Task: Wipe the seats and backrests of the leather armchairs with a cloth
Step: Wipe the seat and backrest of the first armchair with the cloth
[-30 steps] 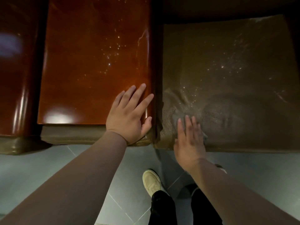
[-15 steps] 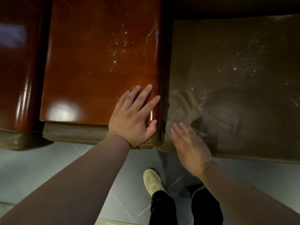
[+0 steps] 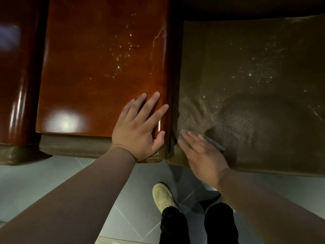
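Observation:
The dark brown leather seat (image 3: 255, 106) of an armchair fills the right of the view, dented and wrinkled near its front left corner. My right hand (image 3: 202, 154) lies flat on that corner, fingers straight, pressing a small grey cloth (image 3: 213, 143) whose edge shows beyond the fingers. My left hand (image 3: 140, 127) rests flat, fingers spread, on the glossy reddish-brown wooden surface (image 3: 98, 67) to the left of the seat. The backrest is out of view in the dark at the top.
A second glossy wooden block (image 3: 15, 81) stands at the far left. Grey floor tiles (image 3: 44, 182) run below the furniture. My beige shoe (image 3: 162, 196) and black trouser legs are at the bottom middle.
My right hand has slid the cloth left toward the seat's front left corner and turned its fingers leftward. The left hand has stayed put on the wood.

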Motion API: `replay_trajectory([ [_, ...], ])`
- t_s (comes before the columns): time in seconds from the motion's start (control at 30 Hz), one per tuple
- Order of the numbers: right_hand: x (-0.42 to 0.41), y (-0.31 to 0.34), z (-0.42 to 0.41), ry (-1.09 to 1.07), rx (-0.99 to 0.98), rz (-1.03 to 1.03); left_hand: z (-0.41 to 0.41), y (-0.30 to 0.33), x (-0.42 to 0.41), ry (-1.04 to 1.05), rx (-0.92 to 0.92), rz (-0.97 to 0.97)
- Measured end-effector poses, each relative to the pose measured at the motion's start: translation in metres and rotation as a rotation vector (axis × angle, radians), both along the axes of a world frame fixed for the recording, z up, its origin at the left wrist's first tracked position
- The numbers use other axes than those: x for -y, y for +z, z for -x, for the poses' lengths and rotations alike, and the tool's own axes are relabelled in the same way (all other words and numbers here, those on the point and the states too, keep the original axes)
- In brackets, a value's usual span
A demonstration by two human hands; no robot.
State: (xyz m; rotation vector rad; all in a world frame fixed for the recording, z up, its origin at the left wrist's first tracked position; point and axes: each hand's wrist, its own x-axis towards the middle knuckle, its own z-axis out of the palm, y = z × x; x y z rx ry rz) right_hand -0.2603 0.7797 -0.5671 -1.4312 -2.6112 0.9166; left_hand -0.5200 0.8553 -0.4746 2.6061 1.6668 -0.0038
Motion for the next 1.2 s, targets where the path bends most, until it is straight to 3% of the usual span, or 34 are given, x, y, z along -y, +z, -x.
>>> replay_trajectory([
  [0.17,-0.030,-0.004,-0.026,0.159,0.056,-0.095,0.000,-0.002,0.000,0.000,0.000,-0.003],
  [0.3,-0.079,-0.003,-0.009,-0.254,0.133,-0.097,-0.001,-0.001,0.000,0.006,0.005,-0.002],
  [0.37,-0.072,-0.002,0.010,-0.321,0.089,-0.087,-0.001,-0.001,0.001,0.007,0.002,0.006],
  [0.5,-0.012,-0.004,0.011,0.116,0.017,-0.046,0.000,-0.002,0.000,-0.002,0.018,-0.008],
  [0.6,-0.019,0.001,-0.010,0.280,-0.018,-0.066,0.001,-0.003,0.001,0.003,0.033,-0.014],
  [0.7,-0.073,0.003,-0.005,0.066,0.117,-0.129,0.000,-0.003,0.001,0.005,0.029,-0.002],
  [0.83,-0.130,-0.004,0.020,-0.281,0.102,-0.091,0.001,-0.002,0.001,0.003,0.020,-0.002],
  [0.9,-0.115,-0.002,0.028,-0.219,0.095,-0.044,0.001,-0.002,0.000,0.000,0.020,0.007],
  [1.1,-0.026,0.000,-0.011,0.240,-0.029,-0.072,0.002,-0.003,0.000,0.003,0.041,-0.001],
  [1.2,-0.068,0.002,-0.012,0.189,0.068,-0.120,0.001,-0.003,0.000,0.008,0.032,0.008],
])
